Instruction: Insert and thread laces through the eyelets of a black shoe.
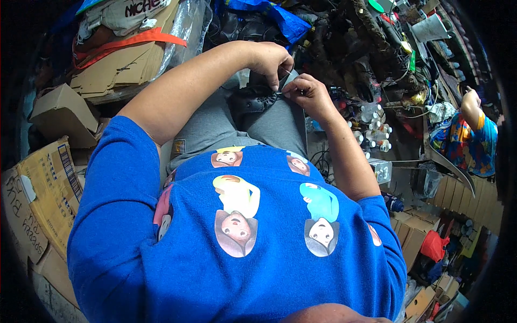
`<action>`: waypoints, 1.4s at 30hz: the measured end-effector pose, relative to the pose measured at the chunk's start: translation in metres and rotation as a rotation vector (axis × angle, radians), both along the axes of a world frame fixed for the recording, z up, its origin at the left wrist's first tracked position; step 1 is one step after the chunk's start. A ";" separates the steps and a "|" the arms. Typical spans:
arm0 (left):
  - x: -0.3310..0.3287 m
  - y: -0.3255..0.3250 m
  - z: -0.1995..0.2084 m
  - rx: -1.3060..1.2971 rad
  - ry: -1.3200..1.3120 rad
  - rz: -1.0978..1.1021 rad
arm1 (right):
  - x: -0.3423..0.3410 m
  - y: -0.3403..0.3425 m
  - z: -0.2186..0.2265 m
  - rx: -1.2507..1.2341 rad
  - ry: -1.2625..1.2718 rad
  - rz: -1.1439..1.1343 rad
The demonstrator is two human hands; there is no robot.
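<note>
A black, shoe-like item [252, 102] with what look like lace holes rests on my lap, between the thighs of my grey trousers [202, 121]. Over its far side bends my left hand [269, 60], fingers curled in a pinch. My right hand [311, 98] is closed too, thumb and fingertips together at the item's right edge. A thin pale line shows at the fingertips of each hand; whether it is thread or a tool I cannot tell. Between the hands is a pale grey strip [291, 78]. My fingers partly hide the item's far end.
Flattened cardboard [116, 70] with an orange strap lies at the far left, above an open cardboard box [64, 116]. Several small clear bottles [377, 132] stand to my right. Beyond them are a long curved strip [458, 175] and another person in bright patterned clothing [474, 140].
</note>
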State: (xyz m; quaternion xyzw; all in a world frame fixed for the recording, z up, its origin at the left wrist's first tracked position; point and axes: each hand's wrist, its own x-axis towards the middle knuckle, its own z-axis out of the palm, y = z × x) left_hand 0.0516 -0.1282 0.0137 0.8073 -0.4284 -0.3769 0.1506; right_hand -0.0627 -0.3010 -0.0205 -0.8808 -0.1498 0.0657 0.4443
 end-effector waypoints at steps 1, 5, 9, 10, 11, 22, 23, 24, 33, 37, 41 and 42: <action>0.000 0.004 -0.009 -0.183 -0.164 -0.047 | -0.002 0.001 -0.002 -0.001 0.000 0.003; -0.002 0.009 -0.013 -0.356 -0.073 0.033 | -0.014 0.007 -0.010 0.086 -0.014 -0.065; -0.001 0.005 -0.004 -0.104 -0.002 0.003 | -0.025 0.012 -0.011 0.044 -0.135 -0.092; -0.001 0.006 -0.007 -0.127 0.015 -0.015 | -0.027 0.014 -0.011 0.021 -0.173 -0.102; -0.001 0.008 -0.007 -0.150 0.031 -0.034 | -0.029 0.016 -0.010 -0.002 -0.211 -0.113; -0.005 0.029 -0.016 -0.143 0.513 0.063 | -0.040 0.025 -0.013 -0.144 -0.386 -0.128; -0.007 0.030 -0.013 -0.135 0.525 0.069 | -0.041 0.026 -0.012 -0.162 -0.405 -0.118; -0.008 0.030 -0.011 -0.127 0.537 0.075 | -0.042 0.026 -0.012 -0.180 -0.424 -0.109; -0.003 0.034 -0.024 -0.141 0.631 0.043 | -0.047 0.036 0.004 -0.435 -0.420 -0.057; 0.000 0.033 -0.028 -0.145 0.626 0.020 | -0.044 0.046 0.025 -0.603 -0.364 -0.029; -0.004 0.026 -0.017 -0.141 0.306 -0.072 | -0.027 0.047 0.036 -0.755 -0.330 0.119; -0.006 0.023 -0.014 -0.118 0.105 -0.107 | -0.021 0.045 0.035 -0.746 -0.307 0.139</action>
